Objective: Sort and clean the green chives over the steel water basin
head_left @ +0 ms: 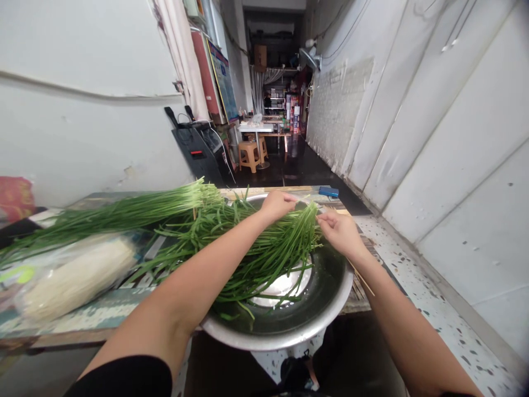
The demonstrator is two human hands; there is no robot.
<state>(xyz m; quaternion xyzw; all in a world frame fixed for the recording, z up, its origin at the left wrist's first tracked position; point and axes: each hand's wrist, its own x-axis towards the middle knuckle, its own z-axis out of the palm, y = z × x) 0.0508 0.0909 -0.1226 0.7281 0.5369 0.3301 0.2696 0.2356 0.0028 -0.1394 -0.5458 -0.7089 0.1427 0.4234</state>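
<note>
A wide steel basin [285,343] stands on the table in front of me, with a loose heap of garlic chives [273,242] in it and hanging over its left side. The pale stem ends point right, between my hands. At the far rim, my left hand [279,205] is closed in a pinch, with a pale green stalk end showing at its fingertips. My right hand [339,231], also closed, pinches a thin bamboo skewer [363,280] beside the stem ends. The skewer passes beneath the hand, and its rear end sticks out past the wrist.
Another large bunch of chives [136,212] lies on the table at left. In front of it is a clear plastic bag [78,275] with pale contents. A small blue box [328,191] sits at the far edge. Further off are stools [249,156] and a white table [256,127].
</note>
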